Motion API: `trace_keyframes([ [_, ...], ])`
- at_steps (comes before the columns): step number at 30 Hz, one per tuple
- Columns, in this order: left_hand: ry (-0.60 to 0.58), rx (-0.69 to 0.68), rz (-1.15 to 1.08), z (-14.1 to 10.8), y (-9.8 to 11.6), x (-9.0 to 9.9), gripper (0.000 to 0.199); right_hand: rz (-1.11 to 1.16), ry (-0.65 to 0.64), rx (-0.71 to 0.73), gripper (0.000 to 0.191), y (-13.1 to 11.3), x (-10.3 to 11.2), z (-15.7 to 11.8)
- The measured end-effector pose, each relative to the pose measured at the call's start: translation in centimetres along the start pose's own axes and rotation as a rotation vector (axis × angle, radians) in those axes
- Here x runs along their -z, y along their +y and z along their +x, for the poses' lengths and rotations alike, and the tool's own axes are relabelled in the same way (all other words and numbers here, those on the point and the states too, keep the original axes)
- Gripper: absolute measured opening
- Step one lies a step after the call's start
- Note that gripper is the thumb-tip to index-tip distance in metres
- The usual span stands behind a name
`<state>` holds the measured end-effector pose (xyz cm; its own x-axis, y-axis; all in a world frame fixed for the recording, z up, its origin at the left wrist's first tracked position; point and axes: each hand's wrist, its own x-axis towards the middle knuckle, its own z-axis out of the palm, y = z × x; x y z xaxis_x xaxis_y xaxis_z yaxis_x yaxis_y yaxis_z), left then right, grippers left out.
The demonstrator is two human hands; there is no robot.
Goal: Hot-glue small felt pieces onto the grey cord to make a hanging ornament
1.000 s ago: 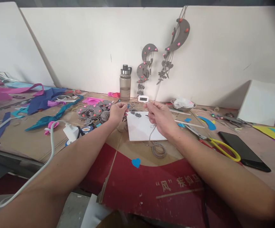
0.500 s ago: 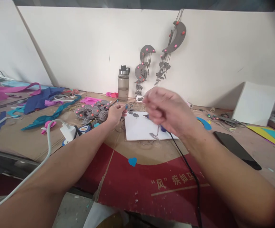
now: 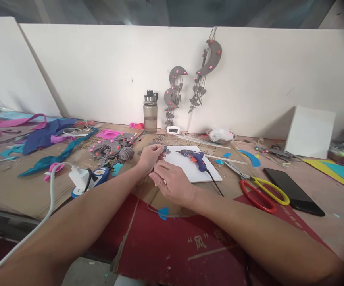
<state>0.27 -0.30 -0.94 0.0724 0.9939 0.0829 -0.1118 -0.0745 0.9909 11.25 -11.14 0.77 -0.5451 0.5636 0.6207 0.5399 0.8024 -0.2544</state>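
Observation:
My left hand is closed in a pinch, with a small blue piece showing at its fingertips. Close beside it, my right hand is also pinched; grey yarn loops out below it, though the grip itself is mostly hidden. A blue hot glue gun lies on a white board just past my right hand. Small grey pieces sit at that board's left edge. On the red and tan cardboard in front of my hands lies a blue heart, with the yarn crossing it.
Scissors and a black phone lie at right. To the left are grey yarn and pink-dotted moons and a power strip with a white plug. A water bottle stands behind, near hanging moon ornaments.
My right hand has come down and left from its raised place, next to my left hand. The glue gun and scissors now show. The yarn has shifted over the blue heart.

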Motion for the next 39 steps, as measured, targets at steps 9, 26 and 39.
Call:
trace_keyframes([
  [9, -0.001, -0.126, 0.167, 0.5, -1.3, 0.0, 0.02, 0.142, 0.128, -0.119, 0.021, 2.7, 2.4, -0.6],
  [26, 0.019, -0.034, 0.276, 2.1, -1.1, -3.1, 0.011, -0.639, -0.264, -0.252, 0.031, 5.6, 3.8, -6.0],
  [39, -0.089, -0.076, 0.345, 1.2, -1.0, -2.9, 0.016, -0.65, -0.221, -0.288, 0.027, 5.9, 3.4, -6.2],
])
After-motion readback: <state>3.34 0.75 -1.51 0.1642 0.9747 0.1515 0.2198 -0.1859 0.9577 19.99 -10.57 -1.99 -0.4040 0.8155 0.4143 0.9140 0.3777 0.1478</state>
